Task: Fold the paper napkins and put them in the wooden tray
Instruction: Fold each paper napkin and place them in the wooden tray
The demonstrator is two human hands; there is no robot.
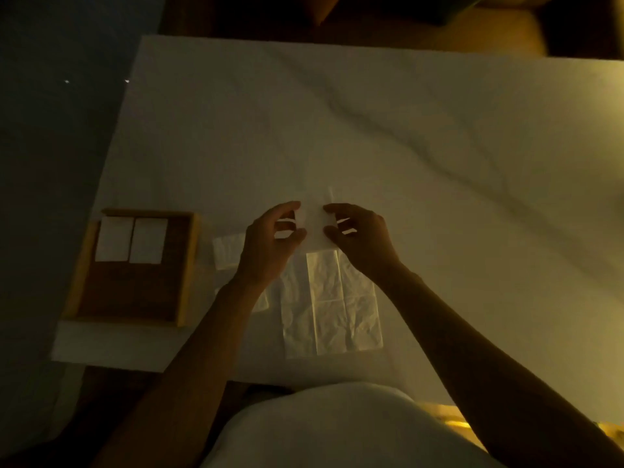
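Observation:
In dim light, a small white paper napkin (317, 226) is held between my left hand (273, 238) and my right hand (359, 234), each pinching one side of it above the white cloth. Below them several unfolded napkins (332, 302) lie flat and overlapping; another napkin (228, 251) shows partly under my left wrist. The wooden tray (187, 265) sits at the left with two folded napkins (131, 239) side by side in its far half.
The white-covered table (405, 146) is wrinkled and stretches far to the right and back. Its left edge runs just beside the tray, with dark floor (44, 163) beyond. My white-clothed torso (320, 430) fills the bottom centre.

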